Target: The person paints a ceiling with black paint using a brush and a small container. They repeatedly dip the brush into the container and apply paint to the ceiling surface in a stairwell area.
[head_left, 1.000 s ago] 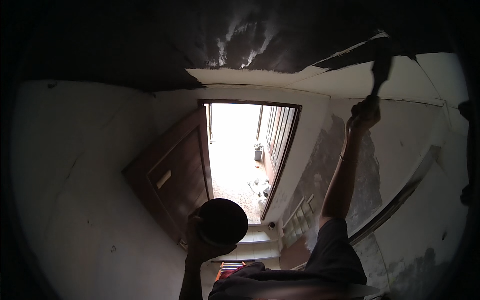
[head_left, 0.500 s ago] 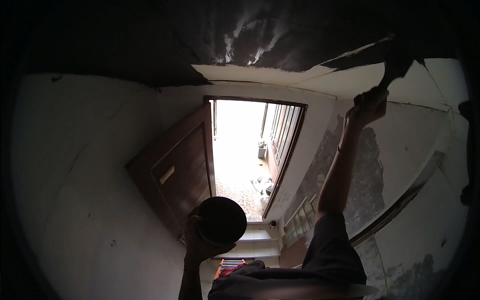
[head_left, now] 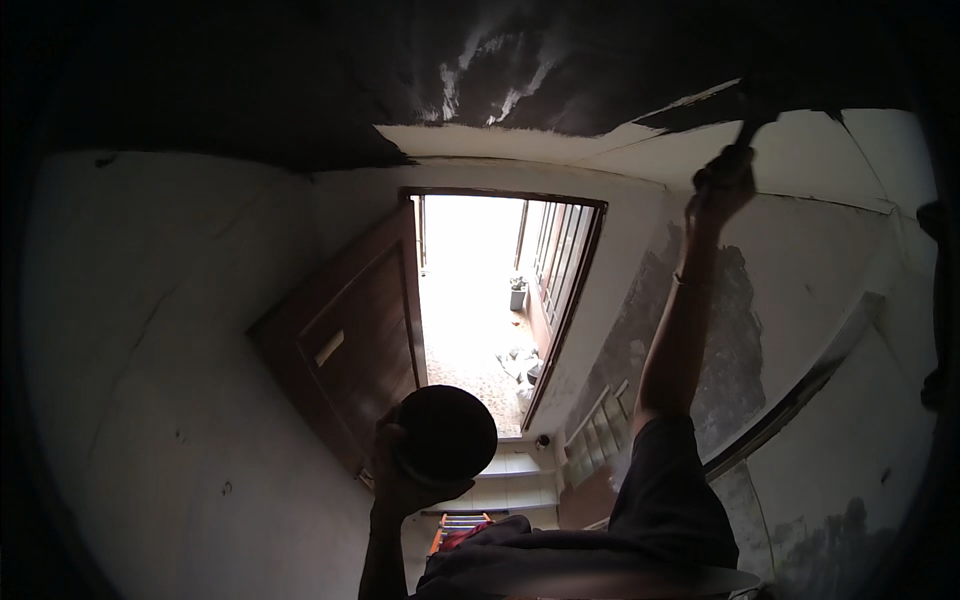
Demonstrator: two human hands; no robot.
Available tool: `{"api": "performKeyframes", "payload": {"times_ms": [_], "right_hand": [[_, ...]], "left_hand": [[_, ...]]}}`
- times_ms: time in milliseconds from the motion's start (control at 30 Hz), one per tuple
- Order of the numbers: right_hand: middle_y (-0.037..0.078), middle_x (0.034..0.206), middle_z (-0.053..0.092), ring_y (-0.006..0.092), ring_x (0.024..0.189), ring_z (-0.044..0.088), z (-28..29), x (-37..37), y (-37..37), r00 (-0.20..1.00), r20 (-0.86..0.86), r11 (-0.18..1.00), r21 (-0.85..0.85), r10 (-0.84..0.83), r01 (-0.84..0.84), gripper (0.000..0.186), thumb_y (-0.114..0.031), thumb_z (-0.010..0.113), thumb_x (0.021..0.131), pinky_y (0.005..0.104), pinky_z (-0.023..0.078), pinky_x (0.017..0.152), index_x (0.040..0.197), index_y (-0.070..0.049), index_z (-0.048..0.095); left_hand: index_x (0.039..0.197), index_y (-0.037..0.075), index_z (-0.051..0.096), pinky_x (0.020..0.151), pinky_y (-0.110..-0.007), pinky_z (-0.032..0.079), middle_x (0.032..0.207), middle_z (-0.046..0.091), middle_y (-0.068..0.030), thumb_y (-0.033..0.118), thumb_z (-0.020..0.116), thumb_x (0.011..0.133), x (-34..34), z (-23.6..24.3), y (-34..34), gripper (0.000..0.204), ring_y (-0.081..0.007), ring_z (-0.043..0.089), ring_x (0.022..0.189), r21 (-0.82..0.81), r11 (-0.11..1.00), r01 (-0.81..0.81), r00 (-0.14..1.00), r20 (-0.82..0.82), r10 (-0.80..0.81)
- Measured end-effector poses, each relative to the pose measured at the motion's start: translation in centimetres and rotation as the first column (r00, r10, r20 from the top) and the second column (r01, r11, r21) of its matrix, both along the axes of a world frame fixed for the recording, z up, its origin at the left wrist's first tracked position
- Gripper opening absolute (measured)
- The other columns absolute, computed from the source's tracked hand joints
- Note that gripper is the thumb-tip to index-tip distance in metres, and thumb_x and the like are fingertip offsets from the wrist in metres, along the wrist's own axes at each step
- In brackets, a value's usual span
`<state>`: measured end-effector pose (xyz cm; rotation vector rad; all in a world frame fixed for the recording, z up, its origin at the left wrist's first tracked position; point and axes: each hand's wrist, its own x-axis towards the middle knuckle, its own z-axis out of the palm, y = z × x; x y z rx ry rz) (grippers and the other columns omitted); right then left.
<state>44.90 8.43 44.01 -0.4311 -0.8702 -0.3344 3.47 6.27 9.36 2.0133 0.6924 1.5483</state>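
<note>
My left hand is closed around a dark round container, held low in front of the doorway. Raised at upper right, my right hand grips a paintbrush, whose head is against the ceiling where dark paint borders an unpainted pale band; the bristles blend into the dark paint. Streaks of white show through the dark coat near the top middle. The container's contents are too dark to make out.
A brown wooden door stands open onto a bright doorway with steps at its foot. Pale, stained walls flank it. A dark strip runs along the right wall. A colourful slatted object is low behind my body.
My right hand with the brush has risen; the brush swung right, then back left along the boundary of the dark paint. My left hand and the container have barely moved.
</note>
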Motion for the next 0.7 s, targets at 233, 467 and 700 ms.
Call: {"api": "performKeyframes", "payload": {"times_ms": [233, 467, 700], "right_hand": [[0.003, 0.06, 0.048, 0.0098, 0.047, 0.045, -7.2, 0.5, 0.3, 0.895, -0.09, 0.897, -0.108, -0.438, 0.428, 0.045, -0.035, 0.045, 0.109, 0.0275, 0.043, 0.046, 0.092, 0.003, 0.061], [0.018, 0.105, 0.057, 0.0239, 0.088, 0.06, -4.4, -1.4, -1.3, 0.441, 0.084, 0.44, -0.031, -0.894, 0.897, 0.049, -0.025, 0.036, 0.11, 0.0366, 0.05, 0.071, 0.153, -0.001, 0.038], [0.026, 0.1, 0.059, 0.037, 0.088, 0.056, -0.2, 0.3, 4.2, 0.307, 0.198, 0.318, 0.026, -0.931, 0.948, 0.055, -0.004, 0.046, 0.101, 0.0464, 0.049, 0.076, 0.153, 0.005, 0.029]], "left_hand": [[0.142, 0.015, 0.035, 0.105, -0.046, 0.051, 0.141, 0.048, -0.0146, 0.019, 0.1, 0.048, -0.3, -0.4, 0.2, 0.115, -0.0305, 0.053, 0.128, -0.068, 0.996, 0.059, 0.998, 0.035, -0.057], [0.142, 0.016, 0.035, 0.101, -0.046, 0.054, 0.139, 0.05, -0.0166, 0.023, 0.098, 0.054, -0.5, -0.8, -0.1, 0.108, -0.0304, 0.056, 0.126, -0.051, 0.998, 0.042, 0.999, 0.02, -0.041], [0.142, 0.016, 0.036, 0.096, -0.046, 0.057, 0.137, 0.052, -0.0188, 0.025, 0.095, 0.06, -0.7, -1.0, -0.1, 0.102, -0.0304, 0.058, 0.124, -0.061, 0.997, 0.041, 0.999, 0.027, -0.04]]}}
